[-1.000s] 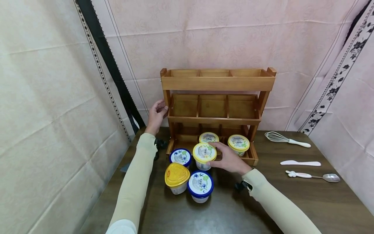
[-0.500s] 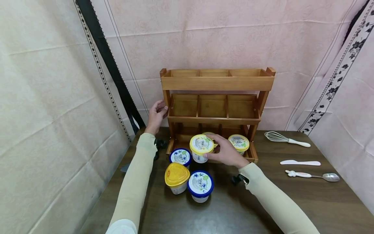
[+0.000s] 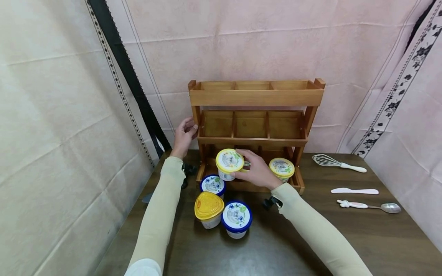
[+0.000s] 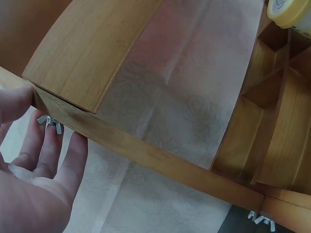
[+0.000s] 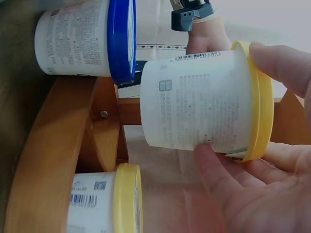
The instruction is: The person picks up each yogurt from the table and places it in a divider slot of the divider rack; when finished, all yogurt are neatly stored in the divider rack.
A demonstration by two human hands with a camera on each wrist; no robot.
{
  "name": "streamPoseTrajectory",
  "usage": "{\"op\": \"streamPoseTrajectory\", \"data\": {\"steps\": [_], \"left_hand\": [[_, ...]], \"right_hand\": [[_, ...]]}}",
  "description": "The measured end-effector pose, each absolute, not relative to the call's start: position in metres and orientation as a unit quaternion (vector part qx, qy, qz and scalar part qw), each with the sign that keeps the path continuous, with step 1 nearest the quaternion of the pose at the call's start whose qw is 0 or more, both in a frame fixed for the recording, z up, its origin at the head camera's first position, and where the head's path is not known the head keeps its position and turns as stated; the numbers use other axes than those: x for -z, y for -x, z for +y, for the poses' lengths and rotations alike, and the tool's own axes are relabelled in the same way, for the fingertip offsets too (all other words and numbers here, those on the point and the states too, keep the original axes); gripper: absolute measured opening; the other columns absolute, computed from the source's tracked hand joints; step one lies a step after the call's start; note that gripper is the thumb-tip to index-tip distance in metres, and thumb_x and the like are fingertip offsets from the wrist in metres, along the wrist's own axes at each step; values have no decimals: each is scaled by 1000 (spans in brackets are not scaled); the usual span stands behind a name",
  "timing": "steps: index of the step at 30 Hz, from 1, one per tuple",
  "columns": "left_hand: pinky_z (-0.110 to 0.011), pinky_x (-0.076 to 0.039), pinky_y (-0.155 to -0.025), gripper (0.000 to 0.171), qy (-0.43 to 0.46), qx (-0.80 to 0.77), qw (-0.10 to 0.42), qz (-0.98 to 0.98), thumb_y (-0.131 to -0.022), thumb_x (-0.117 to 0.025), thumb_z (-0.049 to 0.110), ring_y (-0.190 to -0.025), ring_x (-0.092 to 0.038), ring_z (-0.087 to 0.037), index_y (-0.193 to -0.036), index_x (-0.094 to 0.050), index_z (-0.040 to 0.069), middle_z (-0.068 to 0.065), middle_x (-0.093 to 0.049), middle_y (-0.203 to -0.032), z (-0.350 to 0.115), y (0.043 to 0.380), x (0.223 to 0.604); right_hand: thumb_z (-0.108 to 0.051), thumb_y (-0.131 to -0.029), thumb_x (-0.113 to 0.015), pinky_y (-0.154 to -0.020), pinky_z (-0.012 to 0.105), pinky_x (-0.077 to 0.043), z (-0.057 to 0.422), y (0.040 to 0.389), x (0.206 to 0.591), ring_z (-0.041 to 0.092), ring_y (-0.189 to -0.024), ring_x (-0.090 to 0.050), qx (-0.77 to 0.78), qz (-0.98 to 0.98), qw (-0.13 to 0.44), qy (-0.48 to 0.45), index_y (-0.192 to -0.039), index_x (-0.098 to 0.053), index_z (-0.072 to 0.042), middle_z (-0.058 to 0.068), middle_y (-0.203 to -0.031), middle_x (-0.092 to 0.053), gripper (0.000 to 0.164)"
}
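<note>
Three-tier wooden rack (image 3: 257, 98) is standing on a dark table (image 3: 276, 253), its upper and middle tiers each showing three compartments. Lower tier (image 3: 246, 186) is holding two tubs: a right-hand yellow-lidded tub (image 3: 281, 168) sitting in the right compartment, and a second yellow-lidded tub (image 5: 95, 206), mostly hiding behind the hand in the head view. In front of the rack, three more are standing close together: rear blue-lidded tub (image 3: 212, 184), plain yellow-lidded tub (image 3: 208, 207), front blue-lidded tub (image 3: 236, 215). Lids are covering all of them and concealing the contents. Held tub (image 3: 229, 160), yellow lid uppermost, is hanging above the lower tier's left-to-middle stretch, base apart from the rack. Right hand (image 3: 256, 170) is clamping it from the side, spreading tub-wide, thumb pressing the lid, fingertips bearing on the opposite side. Left hand (image 3: 183, 137) is lightly gripping the rack's left post, thumb lapping one edge, fingers lying along the other beside a wing nut (image 4: 50, 123). Whisk (image 3: 326, 160), white knife (image 3: 355, 191) and spoon (image 3: 390, 208) are lying at table right.
</note>
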State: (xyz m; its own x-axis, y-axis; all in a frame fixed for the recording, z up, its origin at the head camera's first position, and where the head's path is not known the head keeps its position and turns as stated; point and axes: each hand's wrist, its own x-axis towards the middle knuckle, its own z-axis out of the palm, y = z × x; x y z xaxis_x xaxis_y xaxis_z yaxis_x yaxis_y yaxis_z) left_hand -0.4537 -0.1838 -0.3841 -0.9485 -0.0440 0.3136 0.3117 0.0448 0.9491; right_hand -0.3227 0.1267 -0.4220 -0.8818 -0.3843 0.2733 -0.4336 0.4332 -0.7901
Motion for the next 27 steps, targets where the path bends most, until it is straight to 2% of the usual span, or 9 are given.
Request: {"op": "streamPoseTrajectory", "data": {"steps": [5, 11, 19, 27], "left_hand": [[-51, -53, -112, 47, 99, 687, 129, -709, -106, -65, 23, -124, -59, -20, -152, -55, 22, -11, -57, -147, -183, 455, 382], [-50, -54, -111, 45, 100, 684, 135, -710, -106, -65, 23, -122, -60, -20, -150, -56, 22, -9, -58, -144, -183, 458, 384], [-49, -54, -110, 44, 98, 674, 140, -718, -107, -65, 24, -123, -61, -23, -150, -57, 25, -9, -60, -142, -183, 459, 386], [-48, -55, -110, 44, 97, 673, 141, -719, -107, -65, 25, -121, -60, -21, -150, -57, 24, -9, -60, -141, -184, 457, 386]], "right_hand": [[-39, -86, -90, -108, 51, -56, 116, 331, 421, 29, -136, -57, -483, -840, 31, -244, -161, -44, -20, 5, -157, -49, 90], [-40, -86, -89, -108, 54, -55, 105, 341, 427, 32, -136, -58, -482, -841, 31, -243, -162, -42, -19, 6, -159, -48, 91], [-43, -86, -89, -98, 43, -61, 94, 354, 429, 27, -126, -62, -462, -861, 36, -210, -163, -39, -19, 6, -154, -50, 95], [-41, -86, -89, -116, 53, -48, 82, 363, 437, 32, -138, -56, -455, -867, 31, -201, -162, -41, -15, 12, -156, -51, 93]]}}
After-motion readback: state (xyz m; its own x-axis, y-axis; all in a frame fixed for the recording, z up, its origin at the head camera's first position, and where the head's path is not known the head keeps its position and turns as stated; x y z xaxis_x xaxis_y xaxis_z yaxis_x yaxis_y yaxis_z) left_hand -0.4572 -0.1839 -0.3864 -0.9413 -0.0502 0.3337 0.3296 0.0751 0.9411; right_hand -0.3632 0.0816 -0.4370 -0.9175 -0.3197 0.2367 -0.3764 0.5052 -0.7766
